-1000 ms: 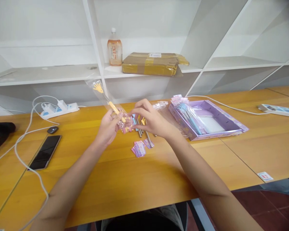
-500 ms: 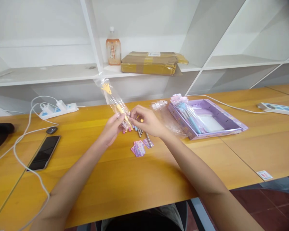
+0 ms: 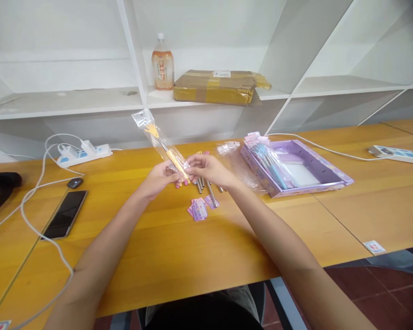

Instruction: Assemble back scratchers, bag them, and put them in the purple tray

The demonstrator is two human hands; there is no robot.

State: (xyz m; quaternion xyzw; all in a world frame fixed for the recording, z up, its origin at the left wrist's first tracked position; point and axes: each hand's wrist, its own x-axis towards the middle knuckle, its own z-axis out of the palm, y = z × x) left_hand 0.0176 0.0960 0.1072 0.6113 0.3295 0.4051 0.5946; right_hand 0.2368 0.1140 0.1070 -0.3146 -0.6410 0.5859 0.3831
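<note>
A yellow hand-shaped back scratcher with a metal rod lies inside a clear plastic bag, tilted up to the left above the table. My left hand grips the bag around the handle from the left. With thumb and fingers, my right hand pinches the bag's lower end. Behind and below my hands are more back scratchers, with metal rods and yellow and pink ends, partly hidden. Small purple printed cards lie in a pile nearer to me, and one rod rests across a card.
At right stands a purple tray holding bagged blue scratchers. Clear bags lie beside it. A phone, a mouse, white cables and a power strip are at left. A bottle and a carton sit on the shelf.
My right hand's fingers have closed in on the lower end of the bag. My left hand has shifted slightly, and the bag's top flap now shows more flatly.
</note>
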